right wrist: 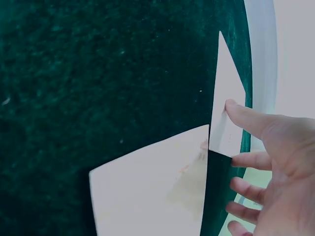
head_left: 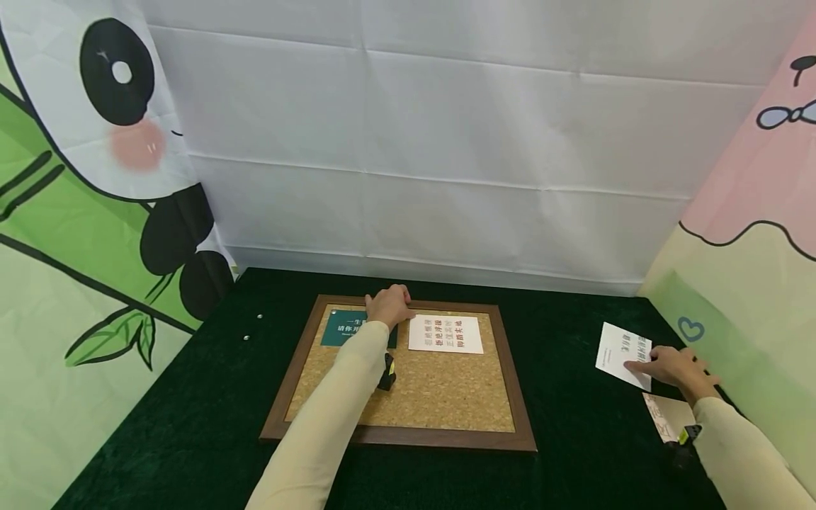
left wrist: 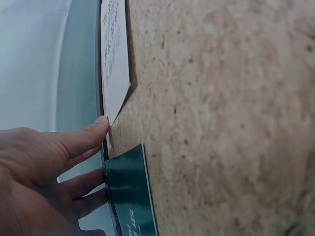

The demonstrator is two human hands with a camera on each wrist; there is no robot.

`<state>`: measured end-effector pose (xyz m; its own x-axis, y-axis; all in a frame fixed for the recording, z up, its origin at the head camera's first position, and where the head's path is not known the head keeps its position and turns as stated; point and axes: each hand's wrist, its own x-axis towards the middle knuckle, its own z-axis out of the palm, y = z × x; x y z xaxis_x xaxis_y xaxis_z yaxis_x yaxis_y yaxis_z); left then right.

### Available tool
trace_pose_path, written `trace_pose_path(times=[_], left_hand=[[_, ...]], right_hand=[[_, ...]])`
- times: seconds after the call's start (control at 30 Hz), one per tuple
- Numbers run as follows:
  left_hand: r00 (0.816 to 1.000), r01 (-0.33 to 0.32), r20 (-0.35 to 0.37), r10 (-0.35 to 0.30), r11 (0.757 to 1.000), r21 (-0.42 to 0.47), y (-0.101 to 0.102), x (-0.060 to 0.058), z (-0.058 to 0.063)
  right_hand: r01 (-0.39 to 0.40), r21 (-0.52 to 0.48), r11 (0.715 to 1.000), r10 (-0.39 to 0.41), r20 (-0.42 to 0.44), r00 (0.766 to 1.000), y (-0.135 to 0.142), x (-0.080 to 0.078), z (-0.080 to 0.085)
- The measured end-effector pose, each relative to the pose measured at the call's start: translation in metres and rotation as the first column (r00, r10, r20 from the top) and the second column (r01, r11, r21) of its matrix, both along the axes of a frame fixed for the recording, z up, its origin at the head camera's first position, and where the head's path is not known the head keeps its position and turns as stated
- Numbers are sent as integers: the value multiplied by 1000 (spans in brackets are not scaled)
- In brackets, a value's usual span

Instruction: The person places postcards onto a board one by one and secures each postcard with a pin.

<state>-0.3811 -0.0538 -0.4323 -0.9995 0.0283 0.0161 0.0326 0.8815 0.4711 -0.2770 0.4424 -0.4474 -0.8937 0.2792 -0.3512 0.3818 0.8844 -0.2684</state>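
A cork board [head_left: 446, 389] with a brown wooden frame lies on the dark green cloth. On its upper part are a dark green card [head_left: 341, 327] at left and a white card [head_left: 446, 334] with printed characters beside it. My left hand [head_left: 387, 306] rests at the top frame edge, between the two cards. Its thumb touches the frame side by the white card's corner, and the other fingers reach over the frame near the green card [left wrist: 129, 189]. Far right, my right hand [head_left: 678, 370] lays its thumb on another white printed card [head_left: 618, 350], fingers spread.
A cream card [head_left: 669, 418] with a pinkish pattern lies on the cloth below the right hand. Two small shiny pins [head_left: 246, 338] sit left of the board. A white curtain [head_left: 446, 177] hangs behind the table, with cartoon-printed sheets on both sides.
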Motion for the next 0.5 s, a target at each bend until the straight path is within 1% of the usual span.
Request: trace_pose_path(times=[0.17,0.37,0.5], left_hand=[[1000,2,0,-2,1000,-7,1,0,0],[1000,6,4,-5,1000,-15,3,1,0],[1000,8,7,-8,1000,-14,3,1,-1]], right_hand=[[-85,-56,995,85,3,996,2,-2,2],[-104,-147,984,106,7,994,1,-6,0],[-136,-152,979,137,-2,991,-1,-10,-1]])
